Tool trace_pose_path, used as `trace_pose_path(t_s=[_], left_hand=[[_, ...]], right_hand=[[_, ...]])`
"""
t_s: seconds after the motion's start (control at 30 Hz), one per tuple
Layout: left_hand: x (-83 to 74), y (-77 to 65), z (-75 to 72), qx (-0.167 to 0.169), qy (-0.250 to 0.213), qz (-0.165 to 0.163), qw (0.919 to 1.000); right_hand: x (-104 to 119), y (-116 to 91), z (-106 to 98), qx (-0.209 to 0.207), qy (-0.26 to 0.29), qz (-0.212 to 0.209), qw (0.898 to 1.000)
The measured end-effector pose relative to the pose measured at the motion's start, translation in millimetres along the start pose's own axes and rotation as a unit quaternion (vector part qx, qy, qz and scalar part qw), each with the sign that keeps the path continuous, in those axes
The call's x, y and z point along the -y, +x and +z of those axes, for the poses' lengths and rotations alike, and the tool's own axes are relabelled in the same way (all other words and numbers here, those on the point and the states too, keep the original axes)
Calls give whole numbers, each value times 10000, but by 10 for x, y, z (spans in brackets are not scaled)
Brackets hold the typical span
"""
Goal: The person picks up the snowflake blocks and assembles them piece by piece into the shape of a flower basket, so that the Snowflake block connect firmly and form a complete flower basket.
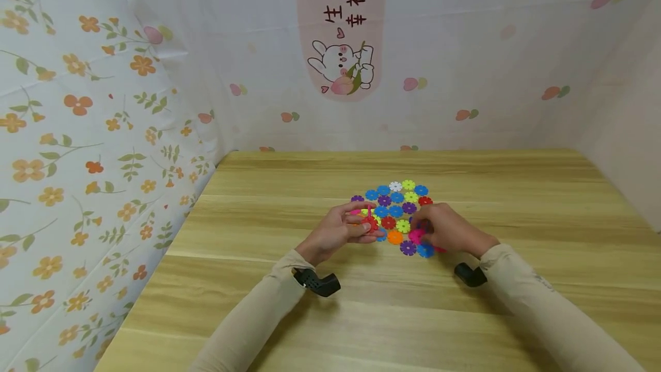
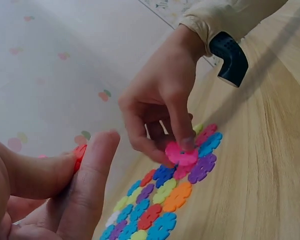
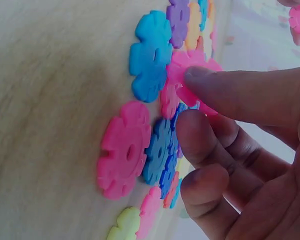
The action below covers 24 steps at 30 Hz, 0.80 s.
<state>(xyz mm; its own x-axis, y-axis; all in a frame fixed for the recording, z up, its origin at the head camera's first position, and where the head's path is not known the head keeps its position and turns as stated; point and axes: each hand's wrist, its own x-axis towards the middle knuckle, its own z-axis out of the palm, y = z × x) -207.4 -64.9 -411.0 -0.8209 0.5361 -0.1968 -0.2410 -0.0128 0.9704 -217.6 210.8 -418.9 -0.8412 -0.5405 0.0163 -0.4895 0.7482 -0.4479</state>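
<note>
Pink disc (image 2: 178, 155), pinched, partly hidden by right fingers (image 2: 138, 134)

Head view looked forward-down over the desk (image 1: 279, 188); wrist views were way closer, both catching the right hand (image 2: 162, 102).

Room between the sleeves (image 1: 258, 312) ends at flower discs (image 1: 395, 212).

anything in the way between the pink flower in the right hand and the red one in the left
Nothing visible blocks the path. The right hand pinches the pink flower, the left hand holds the red flower, and in the head view only flat flowers lie on the table between them.
</note>
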Motion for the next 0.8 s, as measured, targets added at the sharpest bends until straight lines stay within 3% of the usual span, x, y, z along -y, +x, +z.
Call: trace_pose_path(t_s=[0.33,0.8], left_hand=[[-24,-2,14,166,423,138,9989],[-6,27,34,254,357,38,9990]], right_hand=[[74,-3,-42,-255,989,-443,9938],[297,71,10,-1156,2065,-288,9712]])
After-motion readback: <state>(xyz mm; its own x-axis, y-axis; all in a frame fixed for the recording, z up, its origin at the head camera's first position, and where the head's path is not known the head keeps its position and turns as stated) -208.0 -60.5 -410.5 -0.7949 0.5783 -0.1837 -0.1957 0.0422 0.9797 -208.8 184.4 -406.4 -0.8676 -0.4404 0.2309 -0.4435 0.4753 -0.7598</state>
